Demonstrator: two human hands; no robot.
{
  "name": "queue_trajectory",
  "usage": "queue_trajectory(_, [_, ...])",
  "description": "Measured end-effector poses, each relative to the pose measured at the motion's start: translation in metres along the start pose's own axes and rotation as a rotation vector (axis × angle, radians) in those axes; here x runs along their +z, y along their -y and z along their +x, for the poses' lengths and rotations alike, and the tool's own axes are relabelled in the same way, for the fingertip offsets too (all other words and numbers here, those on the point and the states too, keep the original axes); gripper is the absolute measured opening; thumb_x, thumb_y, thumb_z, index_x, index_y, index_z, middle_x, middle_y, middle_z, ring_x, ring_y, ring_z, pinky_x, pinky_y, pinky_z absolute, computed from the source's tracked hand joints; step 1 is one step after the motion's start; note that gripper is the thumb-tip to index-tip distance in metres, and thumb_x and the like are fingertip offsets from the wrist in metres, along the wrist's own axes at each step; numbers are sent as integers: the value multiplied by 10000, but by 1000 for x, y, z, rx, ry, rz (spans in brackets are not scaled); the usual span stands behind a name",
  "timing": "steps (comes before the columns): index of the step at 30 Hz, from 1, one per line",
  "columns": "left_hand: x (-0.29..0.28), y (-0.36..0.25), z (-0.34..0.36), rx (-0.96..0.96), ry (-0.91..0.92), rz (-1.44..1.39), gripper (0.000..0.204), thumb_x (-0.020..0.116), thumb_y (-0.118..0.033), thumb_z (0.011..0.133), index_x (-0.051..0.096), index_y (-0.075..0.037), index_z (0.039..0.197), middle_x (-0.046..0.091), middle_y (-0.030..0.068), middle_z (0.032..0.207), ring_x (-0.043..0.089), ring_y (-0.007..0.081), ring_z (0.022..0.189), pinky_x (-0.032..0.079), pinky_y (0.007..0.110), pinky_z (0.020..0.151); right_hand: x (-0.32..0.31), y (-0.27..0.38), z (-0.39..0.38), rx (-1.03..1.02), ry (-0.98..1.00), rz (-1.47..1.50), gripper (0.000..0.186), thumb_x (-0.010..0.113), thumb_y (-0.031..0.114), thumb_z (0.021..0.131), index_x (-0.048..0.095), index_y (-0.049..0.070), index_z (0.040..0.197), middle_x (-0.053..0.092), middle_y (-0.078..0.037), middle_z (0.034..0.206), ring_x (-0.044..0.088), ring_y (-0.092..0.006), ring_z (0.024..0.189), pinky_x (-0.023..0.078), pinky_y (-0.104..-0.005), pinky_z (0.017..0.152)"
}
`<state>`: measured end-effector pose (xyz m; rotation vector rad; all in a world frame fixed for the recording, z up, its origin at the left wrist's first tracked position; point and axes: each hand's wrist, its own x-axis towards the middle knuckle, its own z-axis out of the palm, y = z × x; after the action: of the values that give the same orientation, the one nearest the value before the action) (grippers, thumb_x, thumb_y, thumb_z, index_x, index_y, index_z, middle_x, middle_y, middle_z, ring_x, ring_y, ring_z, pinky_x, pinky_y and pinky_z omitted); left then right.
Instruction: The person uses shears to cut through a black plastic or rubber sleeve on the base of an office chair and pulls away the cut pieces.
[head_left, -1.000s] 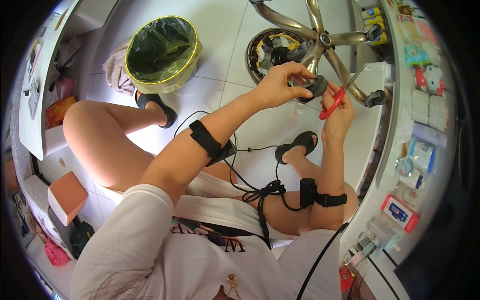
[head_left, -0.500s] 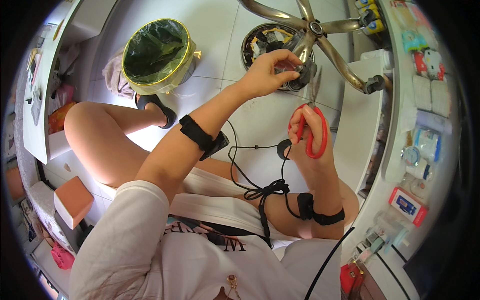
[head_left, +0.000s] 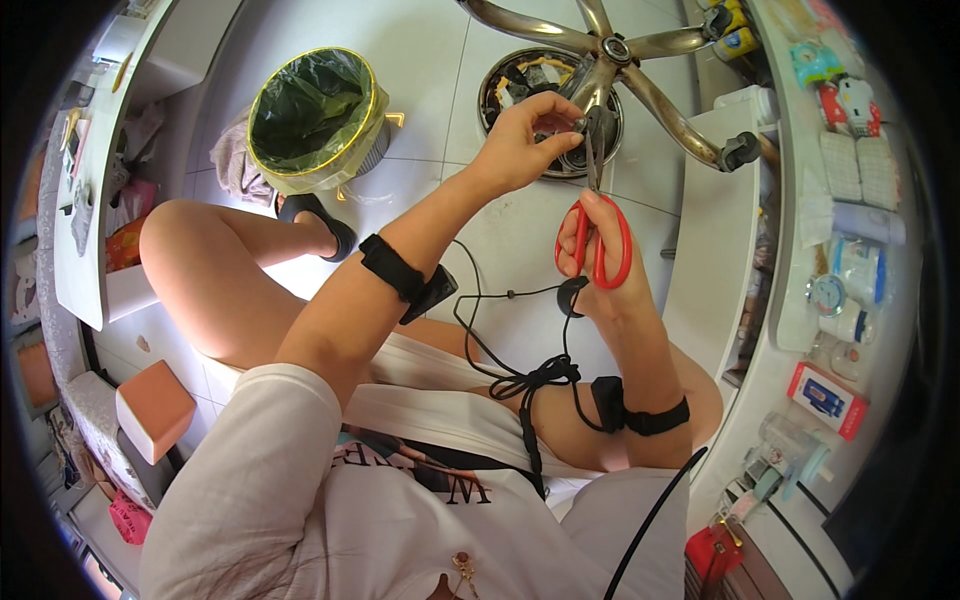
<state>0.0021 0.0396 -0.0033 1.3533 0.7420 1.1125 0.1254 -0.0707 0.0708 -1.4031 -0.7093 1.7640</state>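
My left hand (head_left: 515, 145) reaches forward with thumb and index finger pinched together beside a dark caster (head_left: 600, 125) at the end of a metal chair-base leg. Whatever sits between those fingertips is too small to make out. In my right hand (head_left: 605, 250) is a pair of scissors (head_left: 628, 245), my fingers through the red handle loops. The metal blades point away from me, their tips at the caster, close to my left fingertips. Beneath them on the floor lies a round tray (head_left: 487, 100) holding dark pieces.
The bronze-coloured chair base (head_left: 665, 100) spreads its legs at the far right. A lined trash bin (head_left: 375, 120) with a yellow rim stands at the far left. A white shelf of small goods (head_left: 800, 290) runs along the right. A black cable (head_left: 535, 378) hangs between my forearms.
My right hand has moved the scissors left and forward, bringing the tips to the caster. My left hand has shifted slightly left and forward, still pinched.
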Motion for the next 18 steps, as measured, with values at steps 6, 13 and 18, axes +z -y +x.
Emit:
queue_trajectory(6, [1, -1, -3, -3, 8, 40, 237, 637, -23, 793, 548, -12, 1013, 584, 36, 950, 557, 120, 895, 446, 259, 816, 1, 4, 3, 4, 6, 20, 424, 522, 435, 851, 482, 62, 653, 446, -31, 553, 444, -129, 439, 344, -239, 438])
queue_trajectory(13, [4, 0, -3, 29, -46, 20, 238, 664, -39, 752, 569, -14, 968, 602, 47, 923, 571, 138, 869, 451, 275, 799, 4, 10, 2, 28, 9, 158, 419, 533, 431, 849, 476, 63, 657, 442, -35, 538, 437, -135, 414, 351, -249, 417])
queue_trajectory(18, [5, -2, -5, -24, -33, 89, 249, 657, -28, 770, 553, -5, 996, 594, 39, 931, 562, 126, 880, 452, 263, 783, 8, 13, 1, 39, -100, 36, 442, 544, 450, 842, 463, 71, 629, 432, -20, 528, 427, -121, 397, 335, -234, 396])
